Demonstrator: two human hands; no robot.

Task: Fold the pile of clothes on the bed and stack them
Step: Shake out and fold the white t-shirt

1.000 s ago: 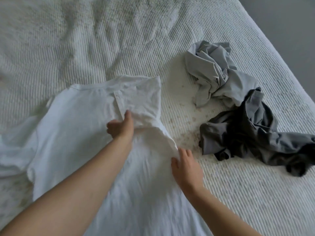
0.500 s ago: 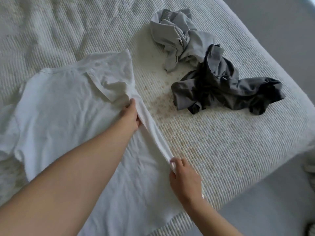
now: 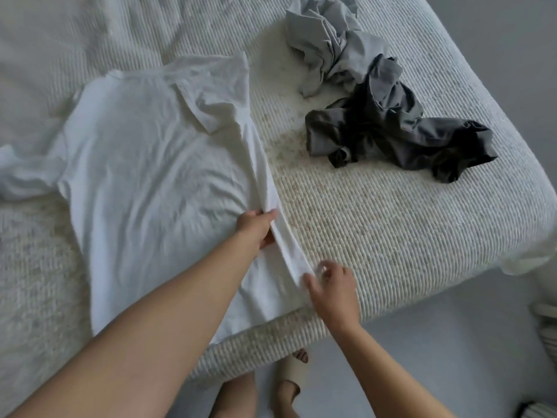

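White cotton spreads flat across the near left part of the bed (image 3: 376, 236): a white T-shirt (image 3: 150, 164), collar toward the far side, its right side folded inward along a long ridge. The left hand (image 3: 256, 227) grips that folded edge about midway down, fingers curled under the cloth and thumb on top. The right hand (image 3: 331, 288) is at the lower end of the same fold near the hem, fingers loosely spread; it is blurred, so I cannot tell whether it pinches the cloth or only touches it. Farther right on the ribbed cream bedspread lie a crumpled light grey garment (image 3: 328, 43) and, touching it, a crumpled dark grey garment (image 3: 391, 131), both unfolded.
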